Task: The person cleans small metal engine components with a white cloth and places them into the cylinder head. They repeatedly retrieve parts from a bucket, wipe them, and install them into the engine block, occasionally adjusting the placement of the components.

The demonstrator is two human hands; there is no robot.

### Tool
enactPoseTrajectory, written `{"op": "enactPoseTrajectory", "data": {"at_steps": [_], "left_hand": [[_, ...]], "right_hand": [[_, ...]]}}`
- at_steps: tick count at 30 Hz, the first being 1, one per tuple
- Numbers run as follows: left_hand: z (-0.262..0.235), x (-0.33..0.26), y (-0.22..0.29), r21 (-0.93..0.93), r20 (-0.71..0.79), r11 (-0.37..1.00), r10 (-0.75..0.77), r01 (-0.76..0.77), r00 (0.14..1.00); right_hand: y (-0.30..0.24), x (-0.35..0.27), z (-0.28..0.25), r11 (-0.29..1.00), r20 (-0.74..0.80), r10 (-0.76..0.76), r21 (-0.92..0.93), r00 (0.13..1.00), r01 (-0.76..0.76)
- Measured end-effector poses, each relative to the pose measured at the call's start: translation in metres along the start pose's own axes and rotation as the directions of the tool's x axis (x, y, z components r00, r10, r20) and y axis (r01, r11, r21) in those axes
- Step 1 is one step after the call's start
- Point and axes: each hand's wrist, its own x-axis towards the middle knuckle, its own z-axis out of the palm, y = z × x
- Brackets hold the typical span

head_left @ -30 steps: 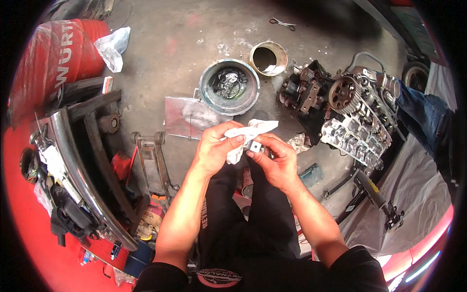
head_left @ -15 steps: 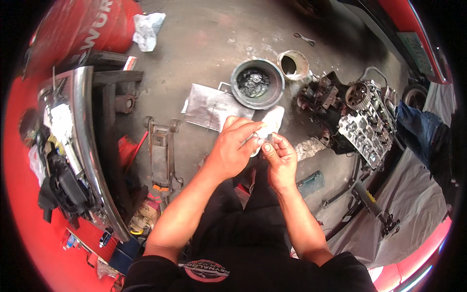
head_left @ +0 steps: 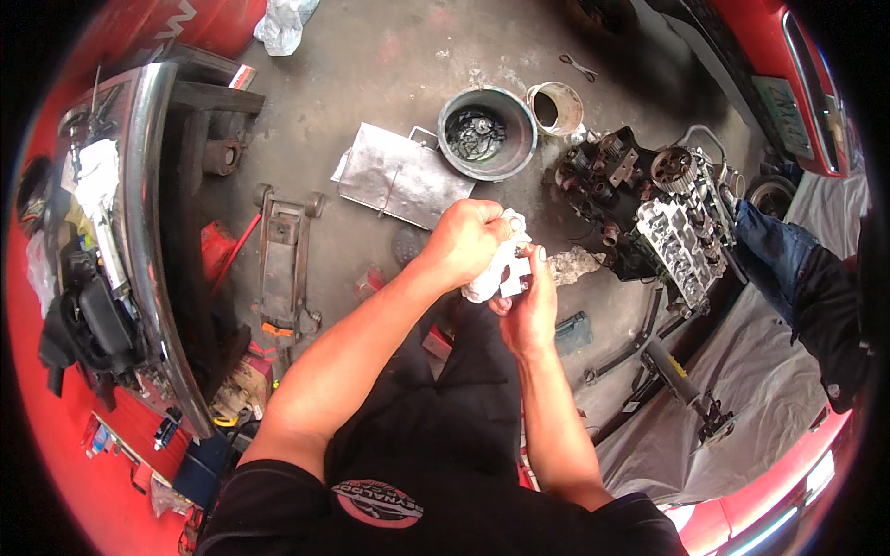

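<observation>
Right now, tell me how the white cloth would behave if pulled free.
The white cloth is probably floppy, since it bunches at the left hand. It makes only a small bunch, so likely light. Its crumpled, uneven outline suggests it would sag rather than roll.

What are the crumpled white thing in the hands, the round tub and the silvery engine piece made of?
The white wad is probably cloth, maybe paper: it looks matte, creased and soft. The round tub seems plastic or rubber, dull grey with no metallic shine. The cylinder head looks like bare metal, perhaps aluminium, from its pale silvery gleam.
</observation>
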Motion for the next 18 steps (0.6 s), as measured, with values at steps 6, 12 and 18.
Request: {"op": "enactPoseTrajectory", "data": {"at_steps": [6, 12, 18], "left_hand": [[0.025, 0.01, -0.004, 0.611, -0.038, 0.708, 0.474, -0.355, 0.88], [0.028, 0.023, -0.011, 0.098, -0.599, 0.903, 0.39, -0.419, 0.7], [0.045, -0.032, 0.009, 0.451, -0.194, 0.72, 0.656, -0.527, 0.73]], "right_hand": [[0.013, 0.002, 0.01, 0.993, -0.158, -0.096, 0.05, 0.983, 0.106], [0.005, 0.005, 0.0, 0.939, 0.056, -0.263, 0.242, 0.963, 0.243], [0.011, 0.009, 0.004, 0.923, -0.236, -0.35, 0.08, 0.907, 0.377]]}}
